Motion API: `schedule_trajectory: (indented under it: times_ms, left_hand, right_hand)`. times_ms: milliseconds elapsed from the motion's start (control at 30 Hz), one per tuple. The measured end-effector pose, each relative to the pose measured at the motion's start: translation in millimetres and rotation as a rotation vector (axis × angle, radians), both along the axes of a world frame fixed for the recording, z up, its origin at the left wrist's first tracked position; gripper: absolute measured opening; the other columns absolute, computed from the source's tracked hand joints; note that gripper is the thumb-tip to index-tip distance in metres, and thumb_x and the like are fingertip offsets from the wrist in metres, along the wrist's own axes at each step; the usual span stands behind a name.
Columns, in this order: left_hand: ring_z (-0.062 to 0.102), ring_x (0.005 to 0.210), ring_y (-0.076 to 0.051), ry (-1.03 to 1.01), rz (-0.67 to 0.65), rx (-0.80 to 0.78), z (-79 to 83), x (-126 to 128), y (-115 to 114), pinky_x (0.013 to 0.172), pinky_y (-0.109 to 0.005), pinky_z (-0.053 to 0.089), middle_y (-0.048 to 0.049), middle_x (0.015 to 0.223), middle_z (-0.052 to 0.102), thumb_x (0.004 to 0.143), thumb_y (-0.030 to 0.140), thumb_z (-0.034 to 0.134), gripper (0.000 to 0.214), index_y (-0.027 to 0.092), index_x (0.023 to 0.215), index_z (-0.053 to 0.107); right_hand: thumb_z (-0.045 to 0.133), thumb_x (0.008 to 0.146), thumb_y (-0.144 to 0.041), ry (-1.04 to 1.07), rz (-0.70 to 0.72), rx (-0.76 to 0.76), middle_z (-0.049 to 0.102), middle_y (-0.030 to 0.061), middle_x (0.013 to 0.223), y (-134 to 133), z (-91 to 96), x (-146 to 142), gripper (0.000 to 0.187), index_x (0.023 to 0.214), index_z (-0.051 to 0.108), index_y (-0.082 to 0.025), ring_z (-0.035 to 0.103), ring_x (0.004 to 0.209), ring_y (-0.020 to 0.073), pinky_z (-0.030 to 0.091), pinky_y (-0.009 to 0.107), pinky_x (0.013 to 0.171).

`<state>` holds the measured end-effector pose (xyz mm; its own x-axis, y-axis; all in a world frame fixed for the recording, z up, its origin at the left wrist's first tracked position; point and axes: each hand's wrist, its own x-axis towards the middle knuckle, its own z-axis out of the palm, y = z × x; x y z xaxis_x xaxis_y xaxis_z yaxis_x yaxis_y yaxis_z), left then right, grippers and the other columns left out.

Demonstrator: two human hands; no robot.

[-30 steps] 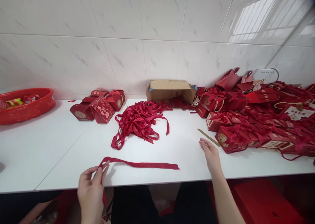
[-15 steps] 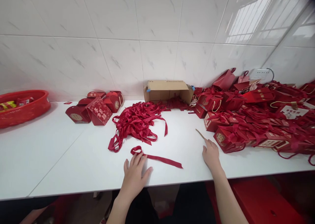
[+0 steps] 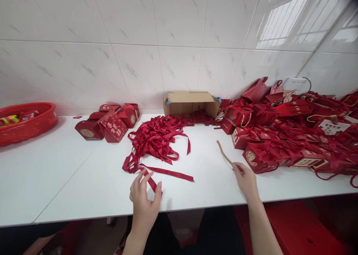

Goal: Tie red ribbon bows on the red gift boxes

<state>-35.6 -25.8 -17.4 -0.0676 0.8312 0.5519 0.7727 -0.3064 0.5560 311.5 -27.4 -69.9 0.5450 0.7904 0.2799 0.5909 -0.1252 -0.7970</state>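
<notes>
My left hand (image 3: 145,196) is at the front of the white table, its fingers bent and apart. A single red ribbon (image 3: 175,174) lies folded just beyond those fingers, its short tail (image 3: 152,184) passing between fingertips and thumb; whether they touch it I cannot tell. In my right hand (image 3: 245,176) a thin, slightly curved tan strip (image 3: 223,151) is pinched between thumb and fingers, its free end pointing away from me. Behind the single ribbon, a tangled pile of red ribbons (image 3: 156,137) spreads over the table.
Red gift boxes (image 3: 279,156) with bows crowd the right side. Several more boxes (image 3: 112,126) stand at the left. A cardboard box (image 3: 192,97) on its side rests against the tiled wall. A red basin (image 3: 30,126) is far left, and a red stool (image 3: 304,229) sits below the table.
My left hand has moved left and lifted a little, its fingers curling. The single ribbon has shifted left and is now folded in two. My right hand has turned, showing more of the tan strip.
</notes>
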Motion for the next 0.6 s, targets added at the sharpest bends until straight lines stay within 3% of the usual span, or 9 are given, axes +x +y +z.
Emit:
schedule_trajectory:
  times_ms: [133,200,267,400,500,600]
  left_hand:
    - [0.04,0.125,-0.025,0.043,-0.332,-0.011,8.9,23,-24,0.098,-0.042,0.041,-0.0101,0.134,0.044,0.085,0.022,0.052,0.032,0.025,0.117,0.05]
    - [0.035,0.13,-0.026,0.16,-0.442,0.002,10.5,33,-33,0.1,-0.043,0.037,-0.009,0.139,0.041,0.085,0.017,0.05,0.038,0.026,0.122,0.048]
    - [0.036,0.129,-0.027,0.256,-0.471,0.001,10.5,39,-37,0.102,-0.047,0.032,-0.0081,0.137,0.045,0.085,0.015,0.049,0.04,0.027,0.123,0.049]
    - [0.057,0.103,-0.024,0.241,-0.418,-0.118,8.3,40,-39,0.095,-0.047,0.031,-0.005,0.103,0.066,0.086,0.022,0.05,0.016,0.024,0.099,0.06]
    - [0.061,0.085,-0.019,0.151,-0.428,-0.226,5.9,38,-37,0.09,-0.044,0.034,-0.0016,0.084,0.066,0.086,0.028,0.052,0.011,0.022,0.083,0.06]
    - [0.061,0.078,-0.018,0.067,-0.397,-0.266,3.2,39,-35,0.089,-0.044,0.034,-0.0001,0.077,0.066,0.086,0.03,0.052,0.013,0.022,0.079,0.06]
  right_hand:
    - [0.049,0.085,-0.044,0.317,0.455,-0.077,0.066,0.0054,0.075,-19,32.8,-66,0.031,0.092,0.062,-0.017,0.06,0.064,0.0157,0.049,0.027,0.061]
    - [0.047,0.088,-0.038,0.351,0.687,-0.123,0.065,0.0035,0.075,-29,47.6,-96,0.025,0.093,0.063,-0.019,0.058,0.065,0.0136,0.048,0.025,0.063]
    - [0.045,0.09,-0.033,0.371,0.852,-0.13,0.065,0.0027,0.076,-37,56.0,-117,0.024,0.092,0.065,-0.02,0.058,0.069,0.0128,0.048,0.024,0.066]
    - [0.045,0.091,-0.03,0.411,0.89,-0.1,0.063,0.0019,0.074,-44,53.4,-130,0.024,0.093,0.066,-0.019,0.058,0.065,0.0113,0.048,0.022,0.064]
    - [0.045,0.091,-0.03,0.397,0.852,-0.072,0.064,0.0023,0.074,-44,48.0,-131,0.024,0.093,0.066,-0.018,0.058,0.065,0.0114,0.049,0.022,0.064]
    - [0.045,0.091,-0.031,0.374,0.851,-0.065,0.066,0.0036,0.08,-47,48.1,-134,0.024,0.095,0.066,-0.019,0.06,0.07,0.0128,0.05,0.024,0.067]
